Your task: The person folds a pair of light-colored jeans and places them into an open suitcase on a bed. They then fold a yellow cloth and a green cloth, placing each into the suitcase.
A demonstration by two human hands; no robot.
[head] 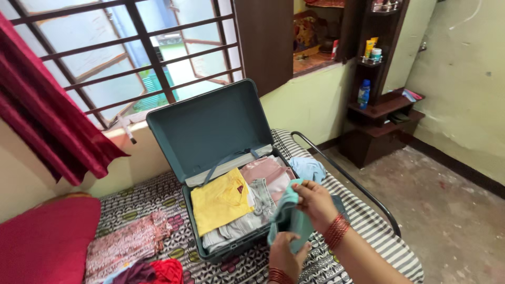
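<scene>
While both hands meet over the near right corner of the open suitcase (173, 129), they hold a teal cloth (292, 221) between them; the right hand (315, 201) pinches the cloth's upper edge with fingers closed on it, and the left hand (286, 255) grips the lower part from beneath, thumb and fingers wrapped round the fabric; the two hands are close together, one above the other, with red bangles (336, 231) on the right wrist and more at the left wrist; the cloth hangs just above the suitcase's front rim, partly folded, though how many folds it has is hard to tell from this angle. Inside the case lie a folded yellow garment (221, 202) at the left, a grey garment (247, 221) beside and under it, and a pink garment (265, 171) toward the back; a light blue cloth (310, 168) spills over the right edge; the lid stands upright against the barred window (121, 58). The case rests on a bed with a patterned sheet (158, 197); a floral pink garment (126, 244) and a red cloth (168, 271) lie on the sheet to the left, near a red pillow (47, 242); a dark red curtain (42, 110) hangs at the left.
</scene>
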